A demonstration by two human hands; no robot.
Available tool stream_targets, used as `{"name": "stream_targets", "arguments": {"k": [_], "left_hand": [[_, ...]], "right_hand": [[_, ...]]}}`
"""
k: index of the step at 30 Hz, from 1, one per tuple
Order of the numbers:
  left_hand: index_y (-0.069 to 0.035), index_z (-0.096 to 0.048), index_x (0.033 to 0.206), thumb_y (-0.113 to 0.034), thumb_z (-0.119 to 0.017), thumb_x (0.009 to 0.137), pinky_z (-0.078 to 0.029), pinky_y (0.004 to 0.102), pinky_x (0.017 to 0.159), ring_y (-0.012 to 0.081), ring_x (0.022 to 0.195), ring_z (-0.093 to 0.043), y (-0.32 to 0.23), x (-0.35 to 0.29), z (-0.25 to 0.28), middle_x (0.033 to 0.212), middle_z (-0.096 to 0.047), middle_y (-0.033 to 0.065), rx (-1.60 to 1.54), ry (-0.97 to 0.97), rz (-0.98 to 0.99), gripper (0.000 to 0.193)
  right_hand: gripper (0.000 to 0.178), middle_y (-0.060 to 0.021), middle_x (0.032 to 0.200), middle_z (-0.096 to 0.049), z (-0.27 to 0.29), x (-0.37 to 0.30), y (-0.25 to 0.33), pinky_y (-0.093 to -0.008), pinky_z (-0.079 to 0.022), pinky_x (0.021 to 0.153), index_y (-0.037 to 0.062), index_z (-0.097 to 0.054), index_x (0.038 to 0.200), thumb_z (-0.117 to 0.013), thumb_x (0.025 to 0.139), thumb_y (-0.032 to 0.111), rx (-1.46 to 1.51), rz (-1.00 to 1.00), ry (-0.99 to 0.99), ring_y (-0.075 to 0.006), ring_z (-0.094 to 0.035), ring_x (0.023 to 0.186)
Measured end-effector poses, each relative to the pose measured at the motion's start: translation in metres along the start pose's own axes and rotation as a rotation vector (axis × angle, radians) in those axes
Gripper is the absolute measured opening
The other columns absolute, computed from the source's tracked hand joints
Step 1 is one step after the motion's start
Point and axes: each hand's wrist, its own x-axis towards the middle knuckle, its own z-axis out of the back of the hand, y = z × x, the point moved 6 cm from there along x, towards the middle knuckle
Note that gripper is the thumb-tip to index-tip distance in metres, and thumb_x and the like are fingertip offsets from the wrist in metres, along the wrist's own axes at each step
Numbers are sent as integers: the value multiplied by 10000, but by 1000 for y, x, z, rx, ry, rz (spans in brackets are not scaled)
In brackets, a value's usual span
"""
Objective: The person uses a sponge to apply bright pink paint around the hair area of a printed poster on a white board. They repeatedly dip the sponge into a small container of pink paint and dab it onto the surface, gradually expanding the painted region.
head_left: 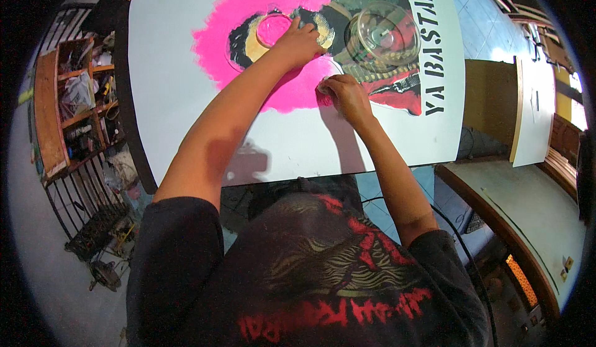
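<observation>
A large white board (174, 67) lies in front of me, painted with a bright pink patch (236, 30) and a dark green, red and yellow figure (372, 67). My left hand (298, 42) rests flat on the board beside a small clear round dish (273, 29) that sits over the pink and yellow paint. My right hand (343, 95) has its fingers pinched on a small pink piece at the lower edge of the pink patch; what the piece is I cannot tell. A larger clear round container (382, 33) stands on the painted figure, to the right of my left hand.
A wooden shelf (74, 105) crowded with small items stands at the left, with a wire rack (93, 216) and clutter on the floor below it. A white panel (534, 111) and a curved counter (528, 223) are at the right. A black cable (459, 247) runs down by my right side.
</observation>
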Motion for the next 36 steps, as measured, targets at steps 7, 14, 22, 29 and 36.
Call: {"name": "stream_targets", "arguments": {"k": [7, 14, 22, 29, 36], "left_hand": [[-291, -736, 1139, -341, -561, 940, -209, 629, 1152, 303, 1308, -461, 3, 2, -4, 1208, -622, 89, -37, 53, -4, 270], [-243, -746, 1100, -332, -561, 930, -229, 645, 1136, 280, 1259, -494, 8, 9, 3, 1164, -626, 83, -56, 80, 8, 267], [-241, -738, 1111, -322, -598, 909, -214, 674, 1125, 298, 1262, -482, 7, 13, 8, 1169, -597, 86, 20, 137, -34, 260], [-278, -746, 1099, -330, -603, 915, -225, 635, 1150, 295, 1261, -479, 13, 12, 5, 1187, -610, 69, -76, 121, -6, 239], [-301, -752, 1085, -376, -650, 879, -234, 634, 1136, 295, 1236, -483, 16, 22, 7, 1146, -614, 56, -88, 157, -40, 242]], "right_hand": [[157, -128, 947, -702, 5, 22, 0, -435, -526, 777, 68, -724, 970, -675, 848, 153, -78, -33, 1, -338, -653, 918], [121, -175, 837, -655, 12, 50, -13, -472, -506, 723, 58, -725, 842, -646, 833, 150, -20, -28, -125, -380, -643, 837], [126, -167, 882, -675, 15, 61, -24, -477, -500, 752, 65, -724, 864, -668, 829, 172, -92, -12, -80, -373, -639, 884], [121, -158, 890, -680, 11, 54, -24, -466, -509, 758, 86, -726, 873, -659, 821, 172, -42, 0, -69, -372, -643, 885], [127, -148, 894, -688, -6, 55, -19, -449, -523, 758, 101, -732, 886, -643, 828, 172, 28, 148, -70, -356, -654, 892]]}}
